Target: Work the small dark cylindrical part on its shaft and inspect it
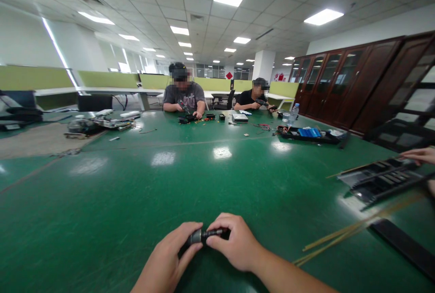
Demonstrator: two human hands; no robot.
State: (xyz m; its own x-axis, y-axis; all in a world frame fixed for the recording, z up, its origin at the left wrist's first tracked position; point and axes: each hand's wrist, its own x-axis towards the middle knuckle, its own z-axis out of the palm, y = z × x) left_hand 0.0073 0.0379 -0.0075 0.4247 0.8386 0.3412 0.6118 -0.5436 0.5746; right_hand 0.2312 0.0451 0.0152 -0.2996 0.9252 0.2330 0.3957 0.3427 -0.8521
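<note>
- I read the table (136,193) as smooth, glossy green, with ceiling light mirrored in it; the tan patch (30,141) on its left looks dull and rough;
- over the table's near part, the tool (196,237) shows me a grey, metallic-looking collar with a soft sheen, and a dark, ridged shaft;
- on the table's right, I get a matt black bar (404,247) and smooth yellowish sticks (329,240), their material unclear to me;
- near the table's far edge, a clear plastic bottle (293,115); a shiny blue bundle (309,132);
- beyond the table, polished dark wood cabinets (369,80) with glass panes; a matt grey cloth shirt (190,96)
</note>
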